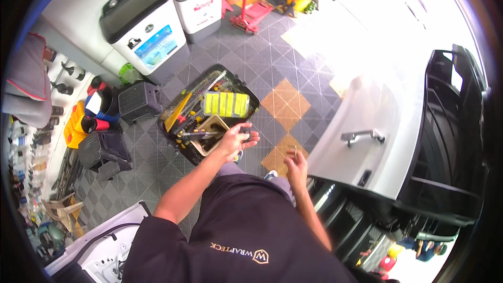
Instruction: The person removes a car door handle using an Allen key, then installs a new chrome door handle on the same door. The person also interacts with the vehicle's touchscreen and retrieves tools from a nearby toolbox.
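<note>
My left hand [236, 140], in front of my body, holds a small dark object [245, 132], too small to name, above an open toolbox [173, 144] on the floor. The box holds a yellow-lidded organizer [226, 104], a beige tray [209, 145] and assorted tools. To the right, my right hand [295, 166] has curled fingers around a small, thin, pale item that I cannot make out clearly. Further right is a silver car door [390, 115] with a raised handle fitting [361, 136].
Two white machines [152, 52] stand by the back wall, near a red floor jack [251, 18] and yellow bucket [299, 0]. Dark step stools [137, 100] sit left, beside shelved bottles. A white panel [99, 246] is lower left. Another person [427, 249] is at far lower right.
</note>
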The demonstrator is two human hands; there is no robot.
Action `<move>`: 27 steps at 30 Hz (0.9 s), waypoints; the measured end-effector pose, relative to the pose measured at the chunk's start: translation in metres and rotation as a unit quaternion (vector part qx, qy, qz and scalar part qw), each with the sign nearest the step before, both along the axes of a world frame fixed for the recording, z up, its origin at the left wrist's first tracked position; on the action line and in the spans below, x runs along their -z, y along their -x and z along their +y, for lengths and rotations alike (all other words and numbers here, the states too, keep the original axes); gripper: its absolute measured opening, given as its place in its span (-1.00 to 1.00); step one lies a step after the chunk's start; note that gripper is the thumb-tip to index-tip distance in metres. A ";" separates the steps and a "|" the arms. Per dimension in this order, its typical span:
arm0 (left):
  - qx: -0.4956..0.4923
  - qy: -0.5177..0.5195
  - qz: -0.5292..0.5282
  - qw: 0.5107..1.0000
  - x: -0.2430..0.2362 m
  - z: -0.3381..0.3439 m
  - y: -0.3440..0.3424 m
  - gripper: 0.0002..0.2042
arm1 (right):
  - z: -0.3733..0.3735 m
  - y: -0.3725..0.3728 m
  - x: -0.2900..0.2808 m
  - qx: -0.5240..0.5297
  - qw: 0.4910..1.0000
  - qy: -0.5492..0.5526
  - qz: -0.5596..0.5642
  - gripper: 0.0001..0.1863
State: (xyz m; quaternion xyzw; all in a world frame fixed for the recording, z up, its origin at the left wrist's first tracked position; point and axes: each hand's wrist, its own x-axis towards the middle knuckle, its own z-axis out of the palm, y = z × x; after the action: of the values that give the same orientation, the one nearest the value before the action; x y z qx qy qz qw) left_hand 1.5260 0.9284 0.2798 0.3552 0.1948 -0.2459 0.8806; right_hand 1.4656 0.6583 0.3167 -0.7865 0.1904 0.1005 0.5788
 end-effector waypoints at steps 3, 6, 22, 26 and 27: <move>-0.006 -0.056 -0.039 0.998 0.000 0.031 0.004 -0.62 | 0.000 -0.005 0.013 -0.042 0.997 -0.069 0.007 -0.75; -0.047 -0.058 -0.080 0.994 -0.010 0.042 0.012 -0.59 | 0.003 -0.007 0.022 -0.087 0.994 -0.066 0.023 -0.76; 0.107 0.075 -0.068 0.989 -0.071 -0.046 -0.034 -0.46 | -0.006 -0.011 0.002 -0.009 0.992 -0.125 0.020 -0.76; 0.182 0.113 -0.063 0.975 -0.072 -0.069 -0.045 -0.49 | -0.020 0.010 0.008 0.061 0.989 -0.126 0.044 -0.77; 0.203 0.126 -0.073 0.968 -0.071 -0.075 -0.047 -0.50 | -0.021 0.017 0.010 0.074 0.988 -0.128 0.031 -0.78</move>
State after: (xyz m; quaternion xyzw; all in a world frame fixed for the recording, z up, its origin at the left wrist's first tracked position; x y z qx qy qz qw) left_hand 1.5734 0.8537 0.3509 0.2906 0.0215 -0.4158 0.8615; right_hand 1.4484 0.6369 0.3062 -0.6861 0.2520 0.1053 0.6743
